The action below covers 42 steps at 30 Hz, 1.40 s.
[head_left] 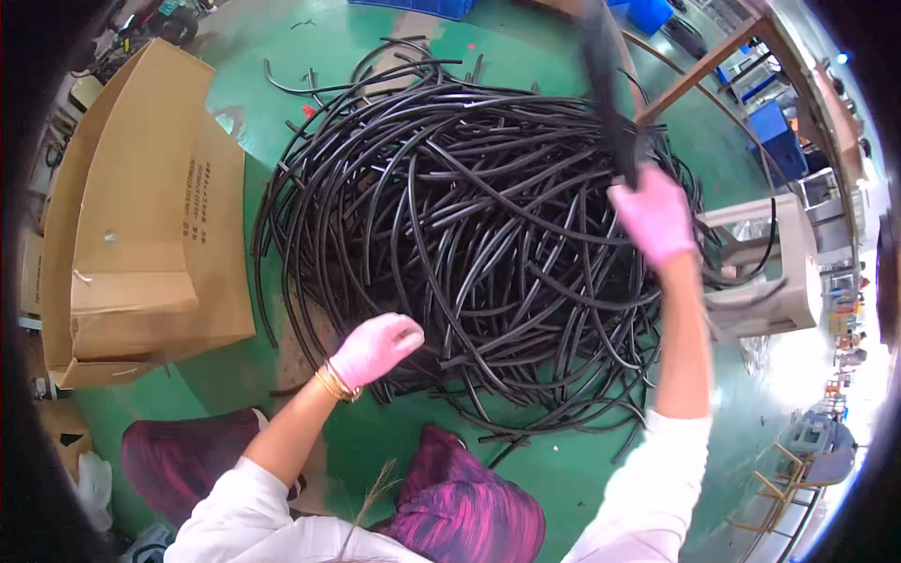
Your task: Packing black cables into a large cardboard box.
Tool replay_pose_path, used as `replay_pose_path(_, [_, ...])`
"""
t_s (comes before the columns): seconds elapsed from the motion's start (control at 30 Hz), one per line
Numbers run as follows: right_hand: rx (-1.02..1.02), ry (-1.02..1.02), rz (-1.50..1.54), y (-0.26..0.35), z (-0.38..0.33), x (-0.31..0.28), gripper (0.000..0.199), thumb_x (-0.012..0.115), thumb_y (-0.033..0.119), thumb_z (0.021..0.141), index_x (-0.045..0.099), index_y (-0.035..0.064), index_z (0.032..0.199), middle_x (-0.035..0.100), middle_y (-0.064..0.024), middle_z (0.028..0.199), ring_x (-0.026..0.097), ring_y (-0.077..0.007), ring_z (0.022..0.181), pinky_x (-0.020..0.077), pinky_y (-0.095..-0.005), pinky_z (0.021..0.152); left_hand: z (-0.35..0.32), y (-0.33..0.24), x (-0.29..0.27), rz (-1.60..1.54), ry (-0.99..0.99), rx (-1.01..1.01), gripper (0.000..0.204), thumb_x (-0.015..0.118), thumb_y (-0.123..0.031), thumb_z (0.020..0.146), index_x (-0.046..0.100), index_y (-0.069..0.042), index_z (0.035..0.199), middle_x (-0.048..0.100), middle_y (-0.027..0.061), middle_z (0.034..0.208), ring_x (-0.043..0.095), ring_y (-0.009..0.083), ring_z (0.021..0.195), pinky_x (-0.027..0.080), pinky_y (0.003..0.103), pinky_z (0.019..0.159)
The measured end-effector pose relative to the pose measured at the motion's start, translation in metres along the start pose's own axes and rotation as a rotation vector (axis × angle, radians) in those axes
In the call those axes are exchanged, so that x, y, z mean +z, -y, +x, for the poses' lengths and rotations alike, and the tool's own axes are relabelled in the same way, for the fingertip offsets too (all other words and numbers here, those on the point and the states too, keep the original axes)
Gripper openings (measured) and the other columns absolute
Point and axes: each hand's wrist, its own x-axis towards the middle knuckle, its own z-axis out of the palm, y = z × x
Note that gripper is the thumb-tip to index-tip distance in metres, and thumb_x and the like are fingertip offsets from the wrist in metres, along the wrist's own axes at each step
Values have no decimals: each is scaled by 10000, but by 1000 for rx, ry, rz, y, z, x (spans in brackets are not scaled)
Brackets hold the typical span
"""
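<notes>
Head view: looking down, plenty of blur at upper right!
Right hand (654,214): up over the pile's far right, gloved fingers wrapped round held tubing (612,103), too smeared for counting strands.
Left hand (374,349): down low by the near edge, fingers together and curling; cannot tell whether pressed against the thumb, no tubing visible there.
Tube pile (469,206): heaped, black and glossy, on the green floor (582,479), between a cardboard carton (141,225) and a pale stool (798,267).
Tubing grip: probably springy, apt to snag; best drawn steadily along the curve, crossing strands coaxed aside first, loose ends kept clear of the stool, no yanking.
</notes>
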Motion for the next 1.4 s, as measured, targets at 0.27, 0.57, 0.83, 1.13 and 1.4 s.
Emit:
replay_pose_path(0.27, [-17,446,-160,5,1,177,187,530,154,861,628,45,977,691,-235,943,666,-401,943,524,-485,833,-5,13,22,-69,56,-116,251,627,-259,914,686,-29,994,672,159,952,655,318,913,522,389,814])
replay_pose_path(0.57, [-8,103,-301,-34,-19,-8,236,670,202,791,621,111,1003,672,-180,878,643,-398,875,502,-494,740,5,22,16,-101,29,-115,170,635,-129,904,682,0,1005,678,131,940,664,241,911,517,329,828])
replay_pose_path(0.83, [169,236,-259,-120,-104,64,238,665,232,797,625,81,977,681,-181,896,663,-370,879,530,-460,789,3,21,23,-151,29,-116,156,622,-92,900,676,10,1005,674,116,924,652,210,867,509,304,798])
replay_pose_path(1.13, [-431,55,-559,-133,-90,37,116,617,126,734,574,127,841,571,-65,757,595,-264,766,448,-402,672,-26,43,4,-18,-42,-243,148,624,-90,894,677,12,986,658,110,896,631,195,810,500,301,756])
replay_pose_path(1.4, [-437,335,-452,-243,-112,87,167,635,50,707,667,102,863,613,-92,846,611,-294,911,499,-407,806,-23,36,25,-35,-57,-238,141,649,-99,860,689,-19,969,660,113,901,632,224,775,507,315,733])
